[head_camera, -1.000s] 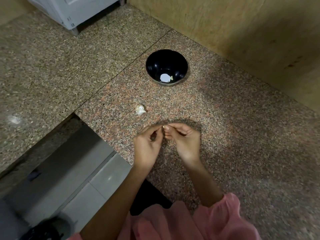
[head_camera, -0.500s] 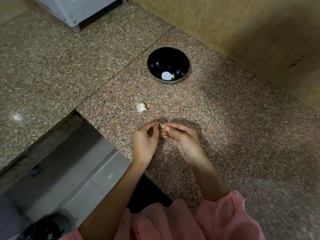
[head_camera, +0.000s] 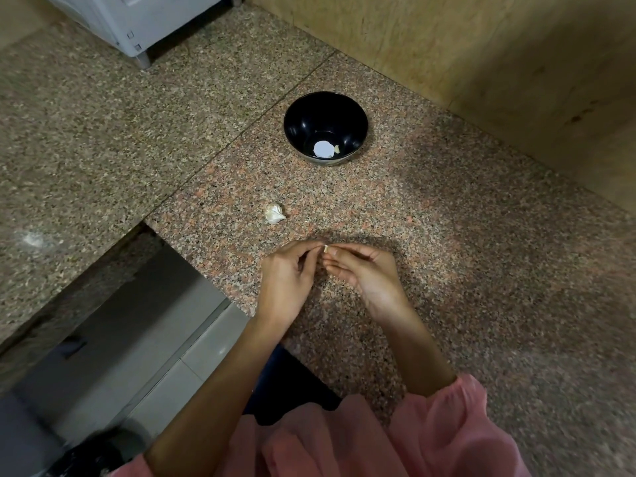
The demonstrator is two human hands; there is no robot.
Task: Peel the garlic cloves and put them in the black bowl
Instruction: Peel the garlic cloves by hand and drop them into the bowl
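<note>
Speckled granite makes up the tabletop (head_camera: pixel 464 242), with a tan wall (head_camera: pixel 481 46) behind it and a pale cabinet (head_camera: pixel 137 18) corner at the far left. Over the near part of the stone the left hand (head_camera: pixel 285 280) and the right hand (head_camera: pixel 370 275) meet. Both have their fingers (head_camera: pixel 347 252) curled in, pinching one small garlic clove (head_camera: pixel 325 248) between the tips. Only a pale sliver of it shows; the rest is hidden.

The clove looks light and firm, while its skin is likely thin, dry and brittle, tearing in flakes rather than in one piece. Once bare it may turn a little slick, so a hold on the blunt root end, with a nail working under the skin at the tip, seems the safer way.

The black bowl (head_camera: pixel 303 122) stands well apart from the hands, farther back near the wall. It holds one small yellowish peeled clove (head_camera: pixel 337 149) beside a white round patch (head_camera: pixel 323 148). Between bowl and hands, slightly left, lies a white garlic piece (head_camera: pixel 274 214) — whole clove or shed skin, I cannot tell.
</note>
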